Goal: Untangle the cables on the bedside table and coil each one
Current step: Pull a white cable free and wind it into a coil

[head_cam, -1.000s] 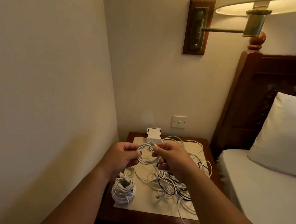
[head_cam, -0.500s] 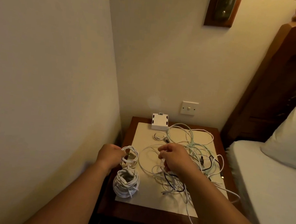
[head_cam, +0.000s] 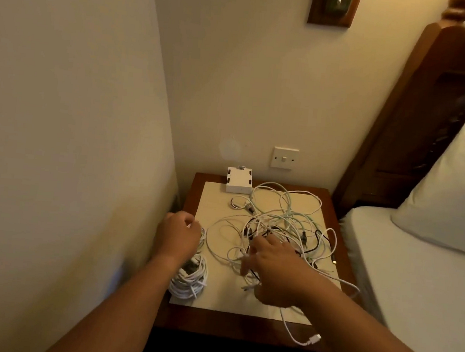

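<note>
A tangle of white, pale green and black cables [head_cam: 283,223] lies across the cream mat [head_cam: 217,200] on the wooden bedside table [head_cam: 193,183]. A finished white coil [head_cam: 188,281] sits at the mat's front left corner. Just behind it, my left hand [head_cam: 178,236] has its fingers curled over a second small white coil [head_cam: 202,234], mostly hidden beneath the hand. My right hand [head_cam: 270,267] is blurred, with fingers stretched out onto the strands at the front of the tangle. One white cable end with a plug [head_cam: 313,339] trails over the table's front edge.
A white charger box [head_cam: 239,180] stands at the mat's back edge below a wall switch [head_cam: 285,158]. The wall runs close along the table's left side. A bed [head_cam: 413,292] with a pillow [head_cam: 457,191] and wooden headboard [head_cam: 419,114] borders the right.
Both hands held a small coil up a second ago. My left hand brought it down to the mat's left edge; my right hand let go and dropped onto the tangle. The view tilted downward.
</note>
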